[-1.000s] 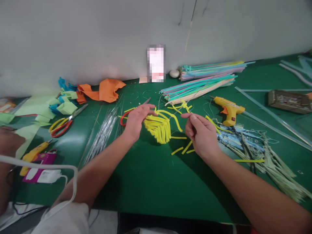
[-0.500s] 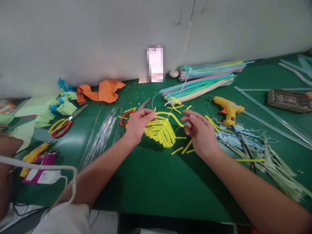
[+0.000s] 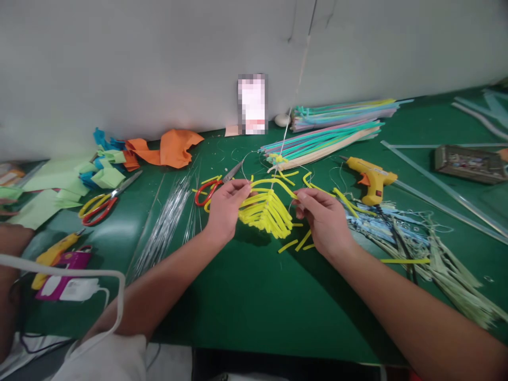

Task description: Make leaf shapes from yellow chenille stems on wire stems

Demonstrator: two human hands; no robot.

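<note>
A leaf-shaped piece of yellow pipe cleaners [image 3: 266,216], its rows slanting down from a middle line, hangs between my hands. Across its top arches a yellow pipe cleaner strip [image 3: 274,181]. My left hand [image 3: 225,209] pinches the strip's left end, close against the leaf's upper left side. Thumb and fingers of my right hand [image 3: 323,217] are closed on the right end. A thin cord [image 3: 291,114] runs up from the leaf's top toward the wall. Just behind my left hand lie red-handled scissors [image 3: 207,193], partly hidden by it.
Cut yellow pieces [image 3: 288,246] lie around my hands. To the right are a yellow glue gun [image 3: 371,180] and a wooden box [image 3: 468,164]; behind, bundled pipe cleaners [image 3: 329,140]. Silver wires [image 3: 164,225], more scissors [image 3: 101,206] and another person's arm [image 3: 11,248] are on the left.
My right hand has moved left and its fingers have closed on the strip's right end. The strip now arches between both hands, and the leaf has shifted slightly right.
</note>
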